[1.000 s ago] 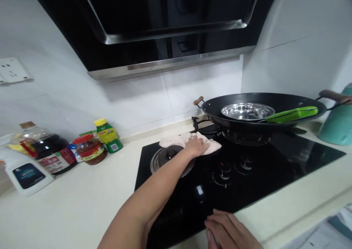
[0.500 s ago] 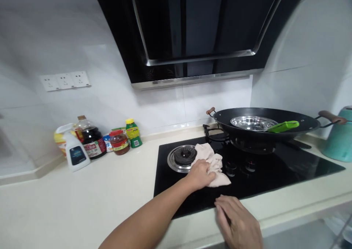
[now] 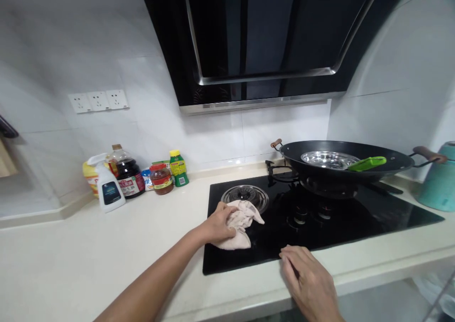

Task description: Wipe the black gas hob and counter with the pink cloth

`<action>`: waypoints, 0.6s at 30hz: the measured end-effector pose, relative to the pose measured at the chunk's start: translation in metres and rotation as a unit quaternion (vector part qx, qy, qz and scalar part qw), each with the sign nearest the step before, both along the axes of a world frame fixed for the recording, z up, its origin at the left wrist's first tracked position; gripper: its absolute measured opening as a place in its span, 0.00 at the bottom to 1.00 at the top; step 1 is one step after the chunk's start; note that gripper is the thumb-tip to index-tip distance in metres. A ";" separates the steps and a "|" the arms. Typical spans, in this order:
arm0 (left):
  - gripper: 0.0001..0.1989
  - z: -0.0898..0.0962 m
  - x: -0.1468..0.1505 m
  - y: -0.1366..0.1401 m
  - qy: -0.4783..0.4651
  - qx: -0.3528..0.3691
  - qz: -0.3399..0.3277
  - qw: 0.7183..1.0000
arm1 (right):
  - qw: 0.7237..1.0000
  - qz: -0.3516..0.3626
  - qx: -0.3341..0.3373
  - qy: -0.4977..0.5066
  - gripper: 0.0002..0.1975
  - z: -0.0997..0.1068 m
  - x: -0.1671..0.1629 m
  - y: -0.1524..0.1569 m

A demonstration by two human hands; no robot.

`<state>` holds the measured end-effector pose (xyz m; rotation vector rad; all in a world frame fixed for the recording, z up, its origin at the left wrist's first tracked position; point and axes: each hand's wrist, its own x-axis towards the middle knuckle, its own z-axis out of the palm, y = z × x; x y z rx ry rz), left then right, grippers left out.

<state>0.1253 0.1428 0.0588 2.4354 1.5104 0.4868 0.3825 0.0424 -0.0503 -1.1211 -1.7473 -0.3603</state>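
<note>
A pale pink cloth (image 3: 243, 216) lies bunched on the black glass cooktop (image 3: 269, 242), near its left front corner. Pressing down on it from the left, my left hand (image 3: 220, 225) has its fingers closed around the folds. Part of the cloth overlaps the front of the round left burner (image 3: 262, 197). My right hand (image 3: 310, 280) rests at the counter's front edge, just by the cooktop's rim. Its fingers are together and loosely curled, with nothing seen in them. Two control knobs (image 3: 299, 215) sit right of the cloth.
A large black wok (image 3: 373, 153) on the right burner holds a steel dish (image 3: 329, 160) and a green-handled utensil (image 3: 368, 163). A teal container (image 3: 438, 182) stands far right. Leftward are a spray bottle (image 3: 109, 189), a dark sauce bottle (image 3: 130, 175) and jars (image 3: 161, 179). A range hood (image 3: 266, 37) hangs overhead.
My left hand has slid the cloth leftward and toward me, uncovering more of the left burner's right side. My right hand stays at the counter edge. The view has shifted slightly.
</note>
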 end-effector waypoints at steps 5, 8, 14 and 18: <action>0.38 -0.012 0.006 -0.009 0.081 0.059 0.020 0.995 | 1.000 -0.006 0.020 0.000 0.11 0.000 0.002 0.003; 0.29 -0.025 0.006 -0.010 0.132 0.094 -0.014 0.987 | 1.000 -0.002 0.021 -0.009 0.10 -0.003 0.003 0.004; 0.19 -0.030 -0.014 0.028 0.159 0.117 0.086 0.976 | 0.997 0.056 -0.001 -0.057 0.11 0.006 0.019 0.002; 0.18 -0.026 -0.024 0.068 0.178 0.093 0.120 0.972 | 0.991 0.064 -0.002 -0.119 0.10 0.009 0.074 0.010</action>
